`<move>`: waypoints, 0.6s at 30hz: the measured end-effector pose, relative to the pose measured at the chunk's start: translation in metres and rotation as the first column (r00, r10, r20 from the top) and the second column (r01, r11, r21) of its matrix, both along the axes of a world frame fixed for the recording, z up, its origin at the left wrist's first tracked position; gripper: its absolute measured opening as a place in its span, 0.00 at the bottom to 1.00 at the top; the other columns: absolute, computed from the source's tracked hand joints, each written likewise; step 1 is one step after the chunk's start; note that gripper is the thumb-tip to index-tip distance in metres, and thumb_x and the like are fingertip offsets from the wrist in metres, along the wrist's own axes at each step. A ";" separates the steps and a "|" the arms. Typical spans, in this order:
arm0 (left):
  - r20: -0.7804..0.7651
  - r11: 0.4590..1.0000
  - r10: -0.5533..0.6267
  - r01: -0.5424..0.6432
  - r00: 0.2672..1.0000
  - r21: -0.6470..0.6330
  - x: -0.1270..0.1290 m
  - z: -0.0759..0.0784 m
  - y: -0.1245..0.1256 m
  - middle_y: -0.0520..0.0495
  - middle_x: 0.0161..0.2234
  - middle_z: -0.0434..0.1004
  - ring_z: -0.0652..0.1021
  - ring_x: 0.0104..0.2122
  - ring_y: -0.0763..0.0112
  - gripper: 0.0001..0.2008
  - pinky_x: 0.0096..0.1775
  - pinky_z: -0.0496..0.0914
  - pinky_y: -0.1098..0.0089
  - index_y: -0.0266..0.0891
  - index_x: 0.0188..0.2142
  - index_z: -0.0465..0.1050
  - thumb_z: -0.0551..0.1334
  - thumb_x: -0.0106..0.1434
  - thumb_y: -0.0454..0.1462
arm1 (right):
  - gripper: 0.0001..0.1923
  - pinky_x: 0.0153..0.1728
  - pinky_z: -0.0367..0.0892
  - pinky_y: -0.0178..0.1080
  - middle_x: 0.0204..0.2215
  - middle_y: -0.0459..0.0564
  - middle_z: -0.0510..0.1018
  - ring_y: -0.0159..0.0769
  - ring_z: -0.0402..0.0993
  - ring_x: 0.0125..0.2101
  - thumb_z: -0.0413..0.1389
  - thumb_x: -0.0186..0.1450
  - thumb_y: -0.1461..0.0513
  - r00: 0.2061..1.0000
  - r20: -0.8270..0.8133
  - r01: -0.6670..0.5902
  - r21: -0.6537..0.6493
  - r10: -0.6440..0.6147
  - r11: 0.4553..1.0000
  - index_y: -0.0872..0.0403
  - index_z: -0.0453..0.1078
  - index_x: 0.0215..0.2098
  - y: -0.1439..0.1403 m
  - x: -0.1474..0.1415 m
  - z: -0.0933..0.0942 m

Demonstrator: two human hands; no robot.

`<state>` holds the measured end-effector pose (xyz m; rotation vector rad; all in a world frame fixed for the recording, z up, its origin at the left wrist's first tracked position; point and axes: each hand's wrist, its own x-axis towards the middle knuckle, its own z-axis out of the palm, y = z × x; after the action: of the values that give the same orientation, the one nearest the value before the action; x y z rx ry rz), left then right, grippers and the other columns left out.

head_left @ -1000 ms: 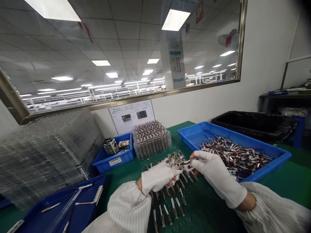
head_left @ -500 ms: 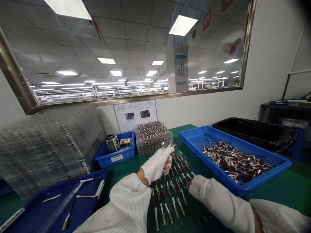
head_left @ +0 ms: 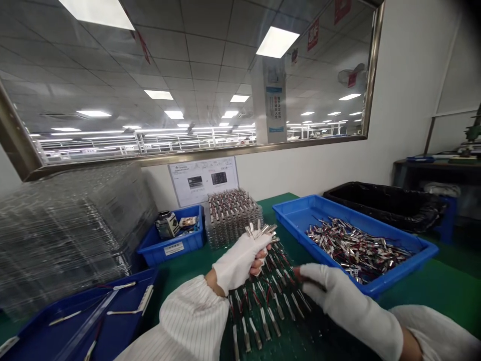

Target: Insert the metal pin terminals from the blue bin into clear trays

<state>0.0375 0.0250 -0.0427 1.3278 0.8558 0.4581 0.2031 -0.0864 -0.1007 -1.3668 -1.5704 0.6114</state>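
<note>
At the bench's far left edge stands a tall stack of clear plastic trays (head_left: 71,235), and just in front of it, at the near left corner, a dark blue tray (head_left: 75,331) holds a few loose metal pieces. Behind that, toward the back edge, a small blue bin (head_left: 171,245) sits beside a stack of filled trays (head_left: 233,215) under the instruction sheet (head_left: 203,179) on the wall.

Your left hand (head_left: 240,260), in a white glove, is raised above the middle of the bench with the wrist bent upward and the sleeve angled in from the near edge. Its fingers are curled tight around a bundle of metal-tipped wired parts (head_left: 261,231), whose silver ends fan out above the fist.

Below and between your hands, a clear tray of laid-out parts (head_left: 263,306) lies on the green mat, its rows running toward the near edge.

Your right hand (head_left: 330,291) reaches in low from the near right corner, palm down, forearm stretched across the mat. Its fingertips touch the tray's right side; whether they pinch a part you cannot tell.

Farther right, a large blue bin (head_left: 296,213) holds a loose heap of the same parts, and a black-lined bin (head_left: 379,200) stands behind it.
</note>
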 end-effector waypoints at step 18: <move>-0.077 0.803 0.014 0.035 0.997 0.595 0.010 -0.008 -0.018 0.53 0.21 0.64 0.65 0.24 0.75 0.08 0.26 0.58 0.76 0.37 0.26 0.65 0.57 0.49 0.41 | 0.07 0.14 0.51 0.27 0.13 0.39 0.58 0.22 0.53 0.14 0.49 0.54 0.61 0.970 -0.242 -0.004 -0.041 -0.006 0.999 0.56 0.58 0.20 0.028 -0.015 0.031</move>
<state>0.0477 0.0075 -0.0510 1.9439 0.7946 0.7095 0.1877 -0.0584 -0.0697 -1.2708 -1.3671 0.7837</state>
